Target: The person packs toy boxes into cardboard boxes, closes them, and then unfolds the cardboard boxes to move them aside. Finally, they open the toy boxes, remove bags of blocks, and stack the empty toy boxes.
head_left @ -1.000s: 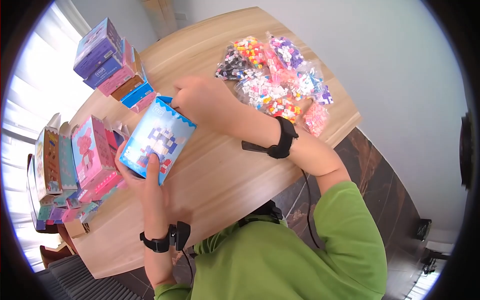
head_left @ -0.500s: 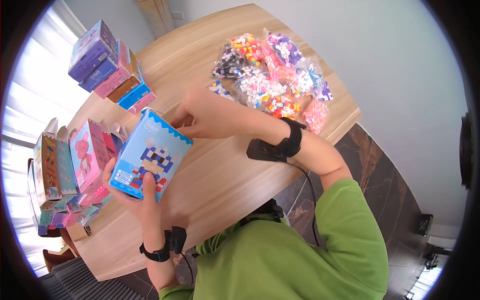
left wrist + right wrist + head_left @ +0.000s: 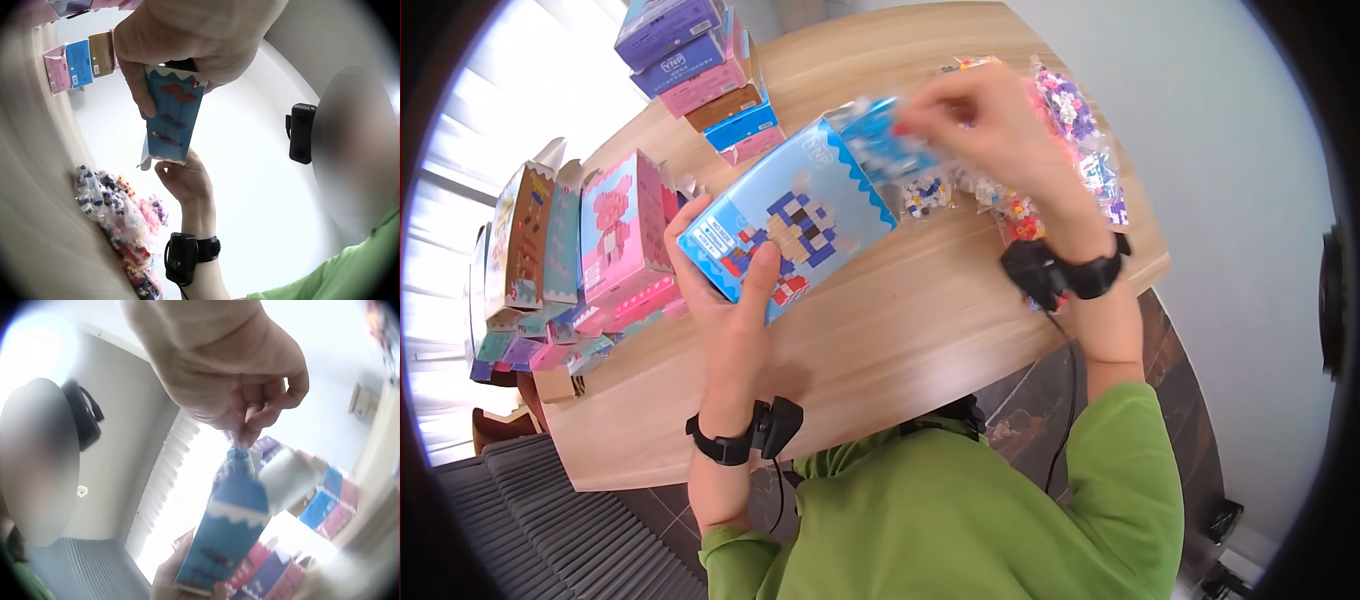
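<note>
A light blue toy-block box with a block-figure picture is tilted over the table, its open end toward the upper right. My left hand grips its lower end, thumb across the picture. At the open end, my right hand pinches a clear plastic bag of blue and white blocks, blurred and partly out of the box. In the right wrist view the fingertips hold the gathered top of that bag. The box's side faces the left wrist camera.
Several closed boxes stand stacked at the back left. Opened boxes with raised flaps crowd the left edge of the wooden table. Several clear bags of coloured blocks lie at the right, partly behind the right arm.
My right hand, earlier at the box's opening, has moved right and draws out the bag of blue blocks. The box has shifted right and up in view, and the head view has turned.
</note>
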A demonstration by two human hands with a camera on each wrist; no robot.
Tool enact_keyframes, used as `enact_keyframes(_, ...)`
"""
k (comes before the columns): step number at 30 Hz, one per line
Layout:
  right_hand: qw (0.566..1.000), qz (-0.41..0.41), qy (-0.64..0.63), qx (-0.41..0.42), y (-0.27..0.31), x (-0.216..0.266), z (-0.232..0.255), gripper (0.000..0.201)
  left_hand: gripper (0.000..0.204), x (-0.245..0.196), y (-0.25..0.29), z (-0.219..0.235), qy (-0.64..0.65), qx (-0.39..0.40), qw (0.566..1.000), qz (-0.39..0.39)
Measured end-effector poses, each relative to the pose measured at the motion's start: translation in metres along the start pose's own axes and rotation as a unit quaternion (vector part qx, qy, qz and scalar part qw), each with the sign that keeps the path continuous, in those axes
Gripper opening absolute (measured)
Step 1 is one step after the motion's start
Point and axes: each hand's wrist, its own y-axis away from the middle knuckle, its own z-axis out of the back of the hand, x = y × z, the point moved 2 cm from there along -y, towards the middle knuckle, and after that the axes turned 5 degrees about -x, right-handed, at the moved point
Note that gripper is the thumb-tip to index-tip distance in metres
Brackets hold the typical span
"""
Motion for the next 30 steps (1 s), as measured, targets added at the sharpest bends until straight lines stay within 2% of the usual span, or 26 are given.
enact_keyframes(2,0.999,-0.006,0.044,-0.01,0.011,0.006,0.033,0.015,0.057,0.0,0.0,0.002,0.003,0.002,1.0,-0.004)
enact_keyframes(4,0.998,-0.036,0.045,0.013,0.028,0.001,0.062,0.013,0.057,0.001,0.002,0.004,0.007,0.003,1.0,0.005)
enact_keyframes(6,0.994,-0.078,-0.011,0.075,0.049,-0.005,0.076,0.012,0.057,0.002,0.006,0.006,0.009,0.006,1.0,0.028)
enact_keyframes(7,0.989,-0.099,-0.038,0.106,0.057,-0.007,0.076,0.011,0.057,0.005,0.007,0.005,0.014,0.008,0.999,0.031)
enact_keyframes(10,0.962,-0.183,0.092,0.182,0.077,-0.015,0.053,0.009,0.057,0.015,0.006,0.003,0.018,0.018,0.999,0.039)
enact_keyframes(11,0.957,-0.131,0.232,0.115,0.083,-0.016,0.045,0.012,0.057,0.018,0.005,0.004,0.012,0.021,0.999,0.041)
enact_keyframes(12,0.927,-0.075,0.366,0.045,0.089,-0.015,0.034,0.016,0.056,0.019,0.004,0.005,0.006,0.024,0.999,0.044)
enact_keyframes(13,0.872,-0.017,0.489,-0.026,0.095,-0.015,0.028,0.021,0.056,0.019,0.003,0.006,-0.007,0.022,0.999,0.033)
enact_keyframes(14,0.881,-0.043,0.472,0.009,0.101,-0.023,0.024,0.045,0.056,0.018,0.002,0.007,-0.02,0.022,0.999,0.022)
enact_keyframes(17,0.874,0.006,0.486,0.02,0.115,-0.004,-0.005,0.067,0.055,0.015,0.0,0.008,-0.033,0.028,0.999,0.012)
enact_keyframes(20,0.874,-0.01,0.478,0.088,0.129,-0.015,-0.018,0.079,0.055,0.015,0.0,0.009,-0.03,0.036,0.999,0.017)
enact_keyframes(26,0.846,0.025,0.518,0.122,0.119,-0.039,-0.014,0.077,0.055,0.016,0.0,0.011,0.003,0.043,0.999,0.031)
enact_keyframes(30,0.836,0.053,0.535,0.109,0.107,-0.053,-0.012,0.074,0.054,0.016,0.0,0.01,0.006,0.048,0.998,0.038)
